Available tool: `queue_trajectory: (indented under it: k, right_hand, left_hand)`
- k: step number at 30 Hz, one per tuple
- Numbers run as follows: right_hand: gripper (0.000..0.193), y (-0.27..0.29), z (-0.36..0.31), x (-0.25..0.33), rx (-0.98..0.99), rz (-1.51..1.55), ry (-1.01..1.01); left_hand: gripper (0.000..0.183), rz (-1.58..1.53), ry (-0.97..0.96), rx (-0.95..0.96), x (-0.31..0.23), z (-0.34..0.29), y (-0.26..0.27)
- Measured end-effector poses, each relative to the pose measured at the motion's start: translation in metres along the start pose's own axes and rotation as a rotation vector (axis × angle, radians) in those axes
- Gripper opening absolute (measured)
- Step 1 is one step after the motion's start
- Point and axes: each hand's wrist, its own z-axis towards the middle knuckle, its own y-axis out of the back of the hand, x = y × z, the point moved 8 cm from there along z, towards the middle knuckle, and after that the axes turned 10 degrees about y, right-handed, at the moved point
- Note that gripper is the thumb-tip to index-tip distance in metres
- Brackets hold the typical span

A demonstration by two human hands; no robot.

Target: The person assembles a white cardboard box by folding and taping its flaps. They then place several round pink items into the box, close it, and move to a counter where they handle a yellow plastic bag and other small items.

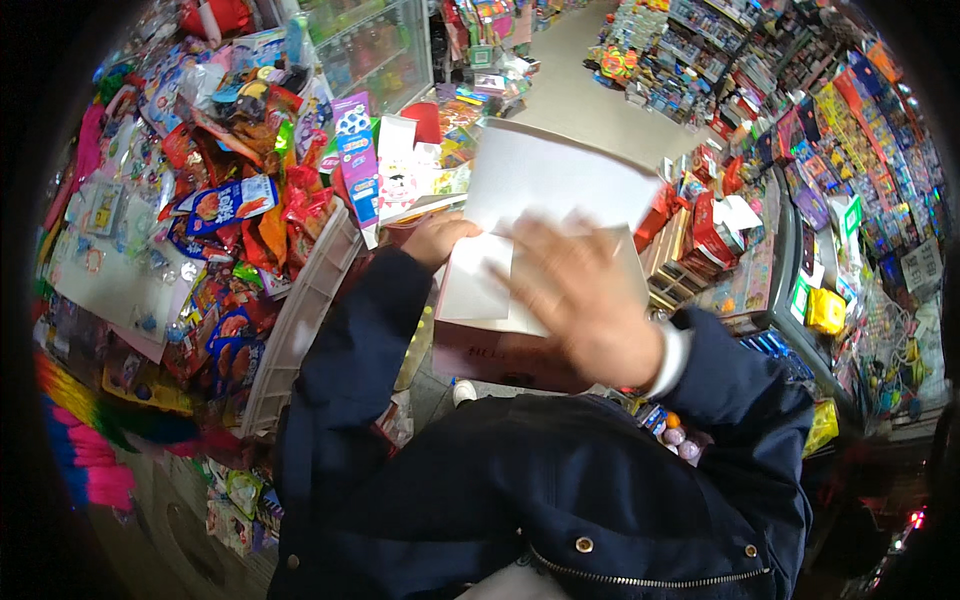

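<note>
In front of my body is a cardboard box with a pink outside and a white inside. Its white lid stands raised at the far side. At the box's far left corner, my left hand is closed on the edge, thumb toward the inside. A white panel or flap lies along the left part of the opening, next to that hand. Over the opening is my right hand, fingers spread and smeared by motion, with nothing visible in it. It hides much of the box's inside.
To the left, a pale plastic crate borders a heap of bright snack packets. Flat packages stand beyond my left hand. At right are a dark-edged counter and a yellow package. Stocked shelves line the far right.
</note>
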Motion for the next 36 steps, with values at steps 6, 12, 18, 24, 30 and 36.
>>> queue_trajectory:
  k: [6,12,18,24,30,36]
  right_hand:
    - [0.062,0.000,0.028,-0.100,0.266,-0.042,-0.327]
    - [0.015,-0.065,0.020,-0.086,0.514,-0.136,0.030]
    - [0.029,-0.115,-0.010,-0.107,0.833,0.328,-0.081]
    - [0.030,-0.128,-0.019,-0.095,0.759,0.515,-0.035]
    - [0.024,-0.115,-0.029,-0.081,0.504,0.410,0.118]
    - [0.021,-0.104,-0.034,-0.059,0.501,0.280,0.203]
  left_hand:
    - [0.021,-0.206,0.342,0.384,-0.006,0.027,-0.034]
    - [0.029,-0.351,0.301,0.544,-0.040,0.026,-0.077]
    - [0.054,-0.132,0.515,0.555,-0.036,0.008,-0.068]
    - [0.052,0.001,0.488,0.614,-0.041,0.006,-0.073]
    - [0.051,0.047,0.582,0.642,-0.039,-0.003,-0.072]
    - [0.041,0.018,0.452,0.675,-0.045,0.002,-0.079]
